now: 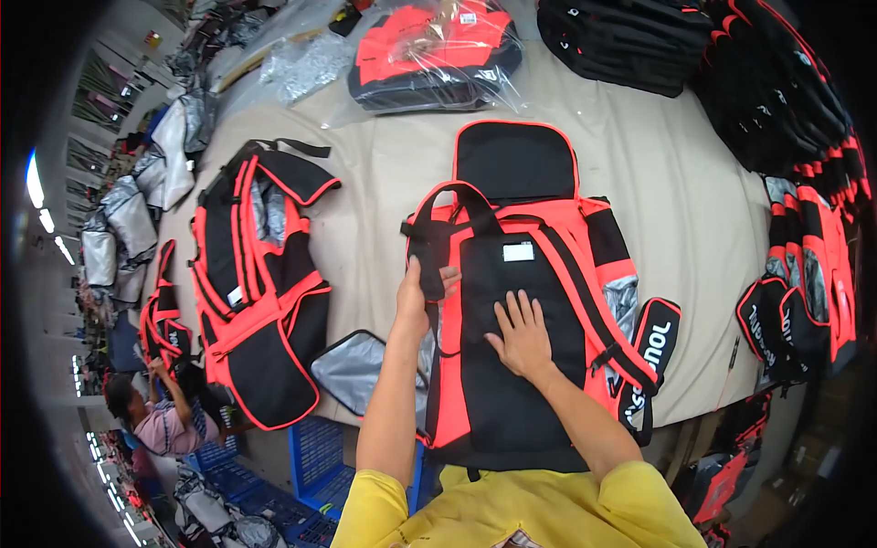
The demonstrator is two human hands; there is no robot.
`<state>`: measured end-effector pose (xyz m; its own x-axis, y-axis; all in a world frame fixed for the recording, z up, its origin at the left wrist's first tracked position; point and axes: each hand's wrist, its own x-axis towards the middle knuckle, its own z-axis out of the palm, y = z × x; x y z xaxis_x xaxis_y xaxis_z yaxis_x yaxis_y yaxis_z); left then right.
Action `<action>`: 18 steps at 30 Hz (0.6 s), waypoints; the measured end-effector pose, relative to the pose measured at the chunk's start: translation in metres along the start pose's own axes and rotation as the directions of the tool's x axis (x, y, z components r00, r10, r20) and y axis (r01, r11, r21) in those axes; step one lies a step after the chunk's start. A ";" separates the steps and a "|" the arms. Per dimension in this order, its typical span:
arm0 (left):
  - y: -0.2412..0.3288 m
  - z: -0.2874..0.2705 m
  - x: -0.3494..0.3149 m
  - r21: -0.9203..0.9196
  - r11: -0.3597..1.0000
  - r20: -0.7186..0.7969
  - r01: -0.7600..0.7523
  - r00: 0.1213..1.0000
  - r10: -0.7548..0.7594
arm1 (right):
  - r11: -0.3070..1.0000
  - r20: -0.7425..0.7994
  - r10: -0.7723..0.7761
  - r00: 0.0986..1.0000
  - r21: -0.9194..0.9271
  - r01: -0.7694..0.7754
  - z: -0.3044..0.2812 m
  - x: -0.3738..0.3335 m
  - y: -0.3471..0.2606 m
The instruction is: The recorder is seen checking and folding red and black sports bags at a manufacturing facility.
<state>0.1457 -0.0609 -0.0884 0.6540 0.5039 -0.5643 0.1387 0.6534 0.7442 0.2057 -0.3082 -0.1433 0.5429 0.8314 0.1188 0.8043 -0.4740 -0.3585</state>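
A black and neon-coral backpack [525,402] lies before me with its back panel up. Its top flap [514,163] is folded out away from me. My left hand [418,297] is closed round the left shoulder strap [429,247], fingertips showing on its inner side. The strap arches up and curls over near the top of the bag. My right hand [523,335] rests flat on the black back panel, fingers spread, just below a small white label [518,251]. On the right side the other shoulder strap [594,292] runs down to a buckle.
A second backpack [260,283] lies to the left. Beyond sits a plastic-wrapped bag [434,59]; black bags [767,82] are piled far right. More coral bags [808,274] stand at the right edge. Blue crates [315,461] are below the table, near another person [169,411] at lower left.
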 end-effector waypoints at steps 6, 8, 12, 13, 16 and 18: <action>-0.062 -0.040 0.030 -0.533 0.844 0.215 0.058 0.974 0.069 | 1.000 0.064 0.024 0.998 -0.008 -0.024 0.020 0.003 0.011; -0.067 -0.045 0.037 -0.602 0.788 0.298 0.129 0.952 0.072 | 0.998 0.074 0.064 0.995 -0.031 -0.062 0.025 0.003 0.014; -0.057 -0.038 0.042 -0.633 0.759 0.267 0.154 0.963 0.027 | 0.997 0.113 0.073 0.991 -0.038 -0.069 0.026 0.010 0.016; -0.056 -0.039 0.043 -0.628 0.762 0.274 0.162 0.961 0.022 | 0.997 0.109 0.075 0.991 -0.040 -0.071 0.028 0.011 0.016; -0.058 -0.045 0.046 -0.618 0.768 0.284 0.169 0.959 0.018 | 0.997 0.104 0.069 0.992 -0.049 -0.064 0.031 0.014 0.014; -0.057 -0.045 0.046 -0.609 0.776 0.290 0.164 0.957 0.025 | 0.997 0.090 0.065 0.994 -0.045 -0.061 0.030 0.016 0.012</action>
<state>0.1344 -0.0494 -0.1732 0.8445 0.3347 -0.4181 -0.2376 0.9338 0.2675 0.2170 -0.2918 -0.1735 0.5701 0.8215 0.0116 0.7795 -0.5365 -0.3233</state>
